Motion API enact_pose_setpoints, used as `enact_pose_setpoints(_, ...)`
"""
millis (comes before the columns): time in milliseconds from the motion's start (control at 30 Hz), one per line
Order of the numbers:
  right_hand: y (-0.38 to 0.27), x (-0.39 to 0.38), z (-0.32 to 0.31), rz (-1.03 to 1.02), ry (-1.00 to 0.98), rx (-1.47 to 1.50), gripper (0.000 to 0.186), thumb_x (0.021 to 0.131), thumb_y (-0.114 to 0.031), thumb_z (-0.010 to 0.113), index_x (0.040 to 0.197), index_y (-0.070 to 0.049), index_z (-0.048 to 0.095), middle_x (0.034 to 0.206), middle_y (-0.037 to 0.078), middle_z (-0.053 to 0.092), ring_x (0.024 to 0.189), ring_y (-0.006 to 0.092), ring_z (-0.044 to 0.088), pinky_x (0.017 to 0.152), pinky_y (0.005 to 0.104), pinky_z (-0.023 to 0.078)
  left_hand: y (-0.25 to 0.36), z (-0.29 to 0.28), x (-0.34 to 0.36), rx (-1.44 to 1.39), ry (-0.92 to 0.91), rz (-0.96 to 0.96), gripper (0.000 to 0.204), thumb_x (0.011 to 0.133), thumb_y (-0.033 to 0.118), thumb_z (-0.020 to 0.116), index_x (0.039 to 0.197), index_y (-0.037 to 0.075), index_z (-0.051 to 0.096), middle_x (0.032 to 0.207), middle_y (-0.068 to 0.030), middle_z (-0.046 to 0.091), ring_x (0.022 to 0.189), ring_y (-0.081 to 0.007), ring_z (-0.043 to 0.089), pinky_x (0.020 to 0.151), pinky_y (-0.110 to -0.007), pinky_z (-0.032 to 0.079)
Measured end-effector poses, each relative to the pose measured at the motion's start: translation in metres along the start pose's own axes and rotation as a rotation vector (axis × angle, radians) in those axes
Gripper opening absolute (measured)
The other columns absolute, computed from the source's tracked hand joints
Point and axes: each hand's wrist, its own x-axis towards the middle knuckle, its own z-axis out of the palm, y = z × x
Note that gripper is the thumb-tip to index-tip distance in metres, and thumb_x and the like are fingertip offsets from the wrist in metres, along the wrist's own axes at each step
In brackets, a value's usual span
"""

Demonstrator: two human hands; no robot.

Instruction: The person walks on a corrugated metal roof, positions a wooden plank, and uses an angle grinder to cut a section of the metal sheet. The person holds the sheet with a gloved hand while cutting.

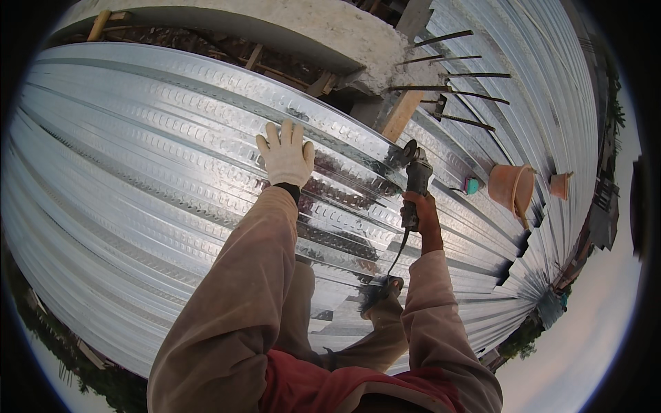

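My left hand (286,157), in a pale work glove, lies with its fingers spread on the ribbed, shiny metal decking (172,148). My bare right hand (421,210) is wrapped around the body of a dark angle grinder (418,177). The grinder's disc (410,150) is at the far end, close to the edge of the decking sheet; I cannot tell whether it touches the metal. From the tool's lower end a black cord (400,255) runs down toward my foot (392,286). Dark smudges mark the decking between my hands.
Several bare steel bars (475,93) jut out at the upper right beside a concrete beam (289,27). A wooden board (402,115) stands near the disc. To the right are an orange bucket (509,186), a smaller orange container (560,184) and a small teal object (471,185).
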Motion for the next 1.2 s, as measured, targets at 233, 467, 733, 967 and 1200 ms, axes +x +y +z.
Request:
enact_pose_setpoints(233, -0.005, -0.004, 0.001, 0.006, -0.007, -0.013, 0.044, 0.083, -0.017, 0.085, 0.117, -0.001, 0.063, 0.086, 0.008, 0.065, 0.060, 0.0219, 0.067, 0.054, 0.0376, 0.056, 0.000, 0.000, -0.001, 0.012, -0.019, -0.009, 0.048, 0.101, 0.039, 0.066, 0.142, 0.013, 0.063, 0.154, -0.0107, 0.054, 0.145, -0.0472, 0.042, 0.119, -0.073, 0.031)
enact_pose_setpoints(467, -0.005, 0.000, -0.002, 0.015, -0.008, -0.022, 0.044, 0.083, -0.016, 0.086, 0.117, -0.001, 0.063, 0.086, 0.009, 0.066, 0.061, 0.0224, 0.068, 0.054, 0.0383, 0.057, 0.000, 0.001, -0.001, 0.003, -0.013, -0.008, 0.048, 0.101, 0.039, 0.065, 0.141, 0.012, 0.063, 0.154, -0.0108, 0.054, 0.144, -0.0472, 0.042, 0.118, -0.072, 0.031)
enact_pose_setpoints(733, -0.004, -0.011, 0.003, -0.026, 0.008, -0.032, 0.035, 0.086, -0.025, 0.084, 0.105, -0.001, 0.067, 0.076, 0.005, 0.063, 0.058, 0.0199, 0.067, 0.052, 0.0354, 0.055, 0.000, -0.002, 0.001, 0.005, 0.003, 0.005, 0.047, 0.100, 0.038, 0.067, 0.139, 0.012, 0.064, 0.150, -0.0107, 0.055, 0.142, -0.0467, 0.043, 0.116, -0.072, 0.032)
enact_pose_setpoints(967, 0.004, -0.012, 0.001, 0.014, -0.005, 0.014, 0.040, 0.085, -0.018, 0.085, 0.115, -0.002, 0.063, 0.082, 0.007, 0.064, 0.060, 0.0216, 0.068, 0.054, 0.0376, 0.057, 0.002, -0.005, 0.000, 0.030, -0.077, -0.017, 0.054, 0.103, 0.040, 0.064, 0.149, 0.012, 0.062, 0.157, -0.0113, 0.054, 0.145, -0.0475, 0.042, 0.120, -0.071, 0.031)
enact_pose_setpoints(1200, 0.008, -0.025, 0.009, -0.037, 0.010, 0.036, 0.036, 0.087, -0.023, 0.083, 0.109, -0.001, 0.065, 0.079, 0.005, 0.064, 0.061, 0.0198, 0.068, 0.055, 0.0359, 0.057, 0.000, 0.001, -0.001, 0.016, 0.037, 0.009, 0.048, 0.099, 0.039, 0.068, 0.139, 0.013, 0.064, 0.150, -0.0100, 0.056, 0.141, -0.0465, 0.044, 0.116, -0.072, 0.033)
